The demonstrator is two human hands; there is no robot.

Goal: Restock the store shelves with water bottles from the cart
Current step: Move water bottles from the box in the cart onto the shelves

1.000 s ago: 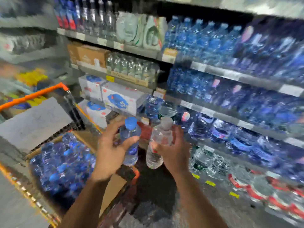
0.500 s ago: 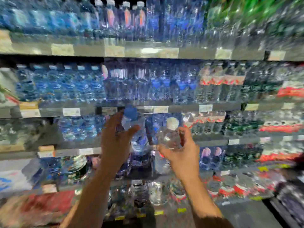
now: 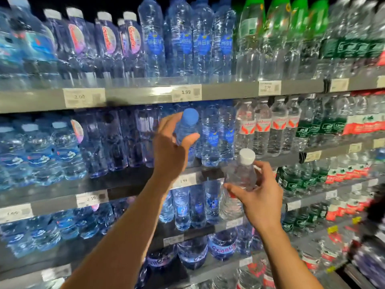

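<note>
My left hand [image 3: 169, 147] grips a blue-capped water bottle [image 3: 187, 126] by its upper body, held upright at the front of the middle shelf [image 3: 129, 182], beside a row of blue-labelled bottles [image 3: 218, 136]. My right hand [image 3: 259, 199] holds a clear bottle with a white cap [image 3: 241, 174], lower and to the right, in front of the shelf edge. Its lower part with a red label is partly hidden by my fingers. The cart is out of view.
Shelves full of bottled water fill the view: tall blue bottles [image 3: 187, 40] and green bottles [image 3: 277, 34] on top, red-labelled clear bottles [image 3: 268, 126] to the right, large jugs [image 3: 41, 151] at left. Price tags [image 3: 186, 92] line the shelf edges.
The view swung from the cart up to the shelves. Both hands rose with their bottles; the left one has reached the middle shelf's front, the right one trails lower.
</note>
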